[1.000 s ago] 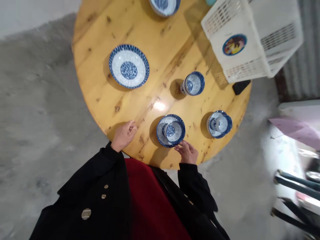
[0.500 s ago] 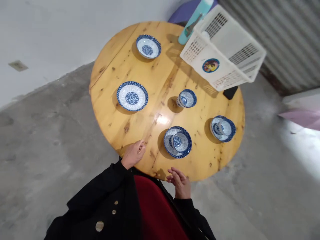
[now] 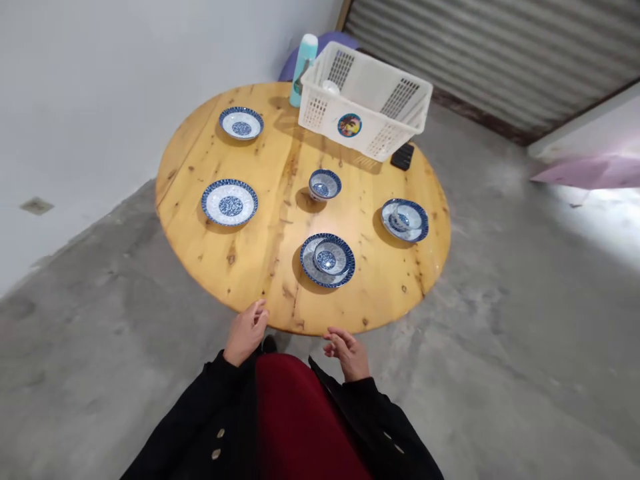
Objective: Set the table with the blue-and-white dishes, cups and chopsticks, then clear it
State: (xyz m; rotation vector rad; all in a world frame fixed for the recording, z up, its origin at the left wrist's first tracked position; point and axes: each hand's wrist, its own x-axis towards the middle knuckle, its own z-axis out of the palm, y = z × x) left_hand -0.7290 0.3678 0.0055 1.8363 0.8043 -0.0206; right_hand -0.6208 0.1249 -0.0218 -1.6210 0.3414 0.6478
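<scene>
At the near edge of the round wooden table my left hand hovers with loosely bent fingers apart and nothing in them. My right hand is just off the same edge, its fingers apart and bare. Nearest to both is a blue-and-white plate with a glass-like or patterned bowl on it. Behind it stands a small bowl by itself. To the right, another plate carries a small bowl. Two plates without bowls, one nearer and one farther, lie on the left.
A white plastic basket stands at the back of the table, with a white item inside. Beside it are a turquoise bottle and a black phone-like object. A wall is to the left; a pink umbrella-like thing is at right.
The camera view has turned and shifted, so the table appears more level. My left hand has drawn back from over the tabletop to its edge. The dishes keep their places.
</scene>
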